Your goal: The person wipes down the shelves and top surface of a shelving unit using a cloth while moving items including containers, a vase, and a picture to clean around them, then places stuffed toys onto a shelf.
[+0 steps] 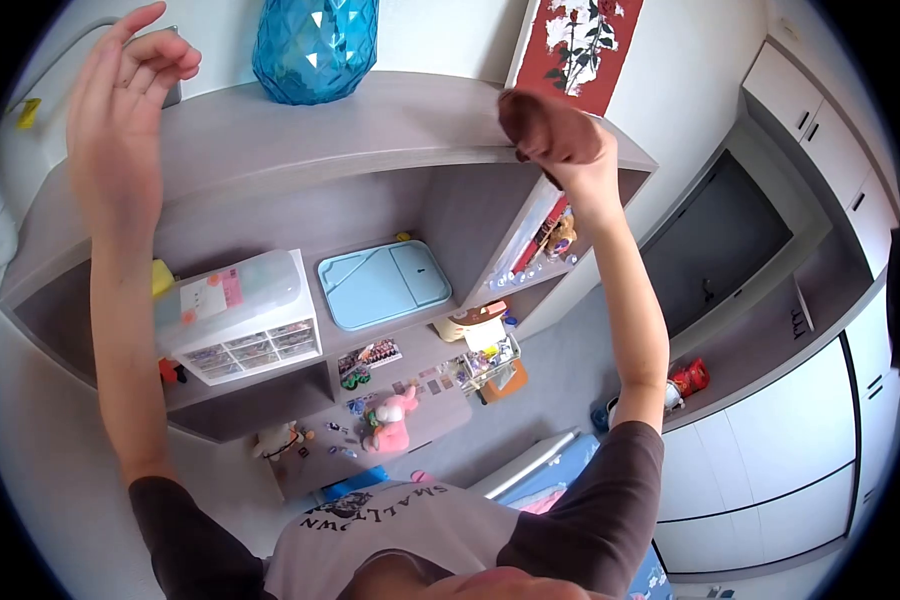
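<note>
My left hand (120,125) is raised in front of the left end of the shelf top (410,112). Its fingers are loosely bent and apart, with nothing in them. Bunched in my right hand (592,175) is a dark brown cloth (550,125), held at the shelf top's front edge toward the right end; whether it touches the surface I cannot tell. Behind the cloth leans a red picture with dark roses (582,60). A blue faceted glass vase (315,50) stands on the shelf top between my hands.
Below, the shelf holds a white drawer box (260,350) and a light blue tray (385,285). A pink plush toy (392,420) sits on the lower desk. Side compartments (530,240) hold small items. At right are a dark door (720,245) and white cabinets (770,450).
</note>
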`<move>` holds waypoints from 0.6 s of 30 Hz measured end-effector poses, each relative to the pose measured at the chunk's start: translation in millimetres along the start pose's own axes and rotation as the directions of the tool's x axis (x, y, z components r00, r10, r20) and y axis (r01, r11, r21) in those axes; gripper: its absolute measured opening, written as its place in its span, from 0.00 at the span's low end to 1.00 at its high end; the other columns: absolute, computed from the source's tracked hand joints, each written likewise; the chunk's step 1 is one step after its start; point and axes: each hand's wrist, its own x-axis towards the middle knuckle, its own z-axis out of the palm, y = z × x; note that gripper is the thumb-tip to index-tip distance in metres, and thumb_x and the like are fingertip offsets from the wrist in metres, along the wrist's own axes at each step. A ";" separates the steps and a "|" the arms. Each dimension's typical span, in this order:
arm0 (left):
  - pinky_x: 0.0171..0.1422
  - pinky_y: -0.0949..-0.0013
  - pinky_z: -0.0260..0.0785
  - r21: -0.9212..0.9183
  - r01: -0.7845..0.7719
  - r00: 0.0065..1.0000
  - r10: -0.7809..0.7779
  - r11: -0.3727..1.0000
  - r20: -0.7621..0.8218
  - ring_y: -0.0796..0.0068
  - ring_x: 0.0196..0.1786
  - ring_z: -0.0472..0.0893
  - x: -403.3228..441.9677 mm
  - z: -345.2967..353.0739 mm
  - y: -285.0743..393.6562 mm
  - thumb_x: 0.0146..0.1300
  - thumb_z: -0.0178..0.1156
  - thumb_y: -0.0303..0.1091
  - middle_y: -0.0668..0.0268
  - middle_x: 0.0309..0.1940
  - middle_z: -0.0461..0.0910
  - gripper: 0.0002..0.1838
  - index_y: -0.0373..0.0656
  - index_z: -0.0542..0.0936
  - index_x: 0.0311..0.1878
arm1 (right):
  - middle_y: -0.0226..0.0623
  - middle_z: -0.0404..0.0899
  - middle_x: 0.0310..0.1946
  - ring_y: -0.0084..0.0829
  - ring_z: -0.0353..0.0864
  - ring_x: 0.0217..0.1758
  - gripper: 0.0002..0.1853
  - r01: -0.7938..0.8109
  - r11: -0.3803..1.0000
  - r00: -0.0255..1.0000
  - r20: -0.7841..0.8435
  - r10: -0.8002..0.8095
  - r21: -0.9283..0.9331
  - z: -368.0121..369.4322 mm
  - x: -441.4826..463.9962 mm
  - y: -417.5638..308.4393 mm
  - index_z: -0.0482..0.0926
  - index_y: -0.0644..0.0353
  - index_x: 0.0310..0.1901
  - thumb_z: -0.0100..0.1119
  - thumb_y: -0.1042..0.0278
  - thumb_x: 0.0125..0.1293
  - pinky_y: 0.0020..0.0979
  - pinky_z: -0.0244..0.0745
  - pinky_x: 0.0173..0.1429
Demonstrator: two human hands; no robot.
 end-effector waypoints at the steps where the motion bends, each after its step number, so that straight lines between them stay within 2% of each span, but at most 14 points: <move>1: 0.57 0.70 0.57 -0.121 0.035 0.999 -0.040 0.992 -0.034 0.70 0.46 0.69 -0.3 1.2 2.0 0.66 0.32 0.35 0.58 0.37 0.70 0.21 0.27 0.59 0.54 | 0.33 0.74 0.34 0.25 0.74 0.35 0.22 -0.112 0.986 0.991 -0.059 0.120 0.126 2.0 -2.3 -10.3 0.70 0.64 0.45 0.60 0.81 0.43 0.25 0.70 0.38; 2: 0.57 0.70 0.57 -0.107 0.027 0.999 -0.030 0.994 -0.024 0.70 0.45 0.70 -0.4 0.4 1.9 0.66 0.32 0.35 0.58 0.37 0.70 0.21 0.27 0.59 0.53 | 0.33 0.74 0.37 0.26 0.74 0.36 0.24 -0.214 0.943 0.964 -0.102 0.246 0.256 2.8 -5.0 -16.6 0.68 0.63 0.47 0.59 0.81 0.45 0.25 0.70 0.38; 3: 0.57 0.70 0.58 -0.093 0.019 1.000 -0.020 0.996 -0.013 0.70 0.45 0.70 -0.1 -0.5 0.5 0.66 0.32 0.35 0.58 0.37 0.70 0.21 0.26 0.60 0.53 | 0.34 0.73 0.36 0.26 0.74 0.34 0.24 -0.164 0.888 0.973 -0.077 0.217 0.429 2.4 -7.8 -17.9 0.66 0.62 0.49 0.60 0.76 0.48 0.26 0.72 0.36; 4: 0.56 0.70 0.58 -0.079 0.012 1.000 -0.012 0.997 0.003 0.70 0.45 0.70 0.4 -0.7 -0.8 0.66 0.32 0.35 0.58 0.37 0.70 0.21 0.26 0.60 0.53 | 0.33 0.73 0.34 0.25 0.74 0.32 0.19 -0.266 0.835 0.949 -0.022 0.315 0.481 -0.8 -16.6 -25.0 0.68 0.61 0.46 0.57 0.72 0.51 0.26 0.72 0.34; 6: 0.56 0.69 0.58 -0.106 0.003 1.000 -0.002 0.994 0.008 0.70 0.44 0.70 1.7 0.5 -4.2 0.66 0.32 0.35 0.58 0.37 0.70 0.21 0.25 0.61 0.52 | 0.32 0.73 0.31 0.23 0.72 0.26 0.14 -0.225 0.706 0.898 -0.137 0.417 0.672 13.2 -33.2 -32.6 0.68 0.60 0.42 0.54 0.70 0.54 0.23 0.68 0.27; 8: 0.55 0.70 0.59 -0.084 -0.007 1.000 0.007 0.996 0.002 0.70 0.44 0.70 -1.8 4.4 -2.9 0.66 0.34 0.34 0.57 0.38 0.71 0.20 0.26 0.62 0.51 | 0.33 0.72 0.26 0.21 0.66 0.19 0.10 -0.195 0.503 0.852 -0.109 0.512 0.842 24.8 -51.7 -36.8 0.68 0.59 0.37 0.54 0.67 0.55 0.21 0.58 0.19; 10: 0.52 0.71 0.62 -0.011 -0.026 0.999 0.026 1.000 -0.025 0.70 0.44 0.71 -8.3 12.7 4.4 0.65 0.36 0.33 0.57 0.38 0.71 0.18 0.27 0.63 0.51 | 0.35 0.73 0.28 0.24 0.69 0.21 0.13 -0.251 0.270 0.877 0.100 0.469 0.930 33.2 -77.7 -35.5 0.68 0.61 0.40 0.54 0.65 0.56 0.23 0.62 0.21; 12: 0.49 0.71 0.63 0.170 -0.010 0.993 -0.010 0.985 0.117 0.71 0.43 0.71 -37.3 29.4 22.8 0.63 0.40 0.33 0.58 0.38 0.72 0.17 0.31 0.65 0.50 | 0.39 0.73 0.33 0.29 0.73 0.28 0.16 -0.341 0.194 0.781 0.162 0.604 0.920 51.9 -104.4 -49.7 0.68 0.62 0.44 0.54 0.64 0.56 0.26 0.69 0.26; 13: 0.47 0.71 0.64 0.261 -0.009 0.982 -0.040 0.965 0.183 0.72 0.43 0.72 -57.0 39.9 31.7 0.62 0.42 0.34 0.58 0.38 0.73 0.17 0.33 0.66 0.50 | 0.42 0.73 0.39 0.33 0.75 0.38 0.21 -0.335 0.128 0.829 0.227 0.512 0.933 57.7 -118.0 -45.3 0.66 0.63 0.48 0.55 0.63 0.55 0.31 0.74 0.36; 14: 0.46 0.70 0.65 0.192 -0.042 0.945 -0.023 0.980 0.326 0.71 0.43 0.72 -78.9 52.5 32.6 0.59 0.46 0.30 0.58 0.41 0.72 0.16 0.36 0.67 0.50 | 0.43 0.72 0.43 0.35 0.73 0.45 0.23 -0.386 0.195 0.734 0.172 0.658 0.902 69.2 -130.2 -54.7 0.65 0.64 0.50 0.55 0.63 0.55 0.36 0.72 0.48; 16: 0.46 0.69 0.66 0.131 0.073 0.843 -0.131 0.989 0.521 0.68 0.50 0.70 -124.7 79.3 36.5 0.56 0.51 0.33 0.57 0.51 0.67 0.24 0.36 0.62 0.55 | 0.43 0.70 0.47 0.36 0.71 0.49 0.24 -0.444 0.066 0.741 0.325 0.587 0.893 82.9 -152.5 -61.1 0.63 0.64 0.52 0.54 0.65 0.55 0.38 0.68 0.54; 18: 0.58 0.66 0.59 0.109 0.244 0.730 -0.257 0.964 0.634 0.67 0.59 0.63 -160.7 85.7 26.7 0.57 0.49 0.28 0.59 0.59 0.59 0.26 0.38 0.58 0.60 | 0.42 0.69 0.48 0.36 0.71 0.51 0.25 -0.490 0.052 0.731 0.379 0.567 0.870 93.4 -174.8 -65.7 0.61 0.63 0.54 0.54 0.66 0.55 0.38 0.66 0.56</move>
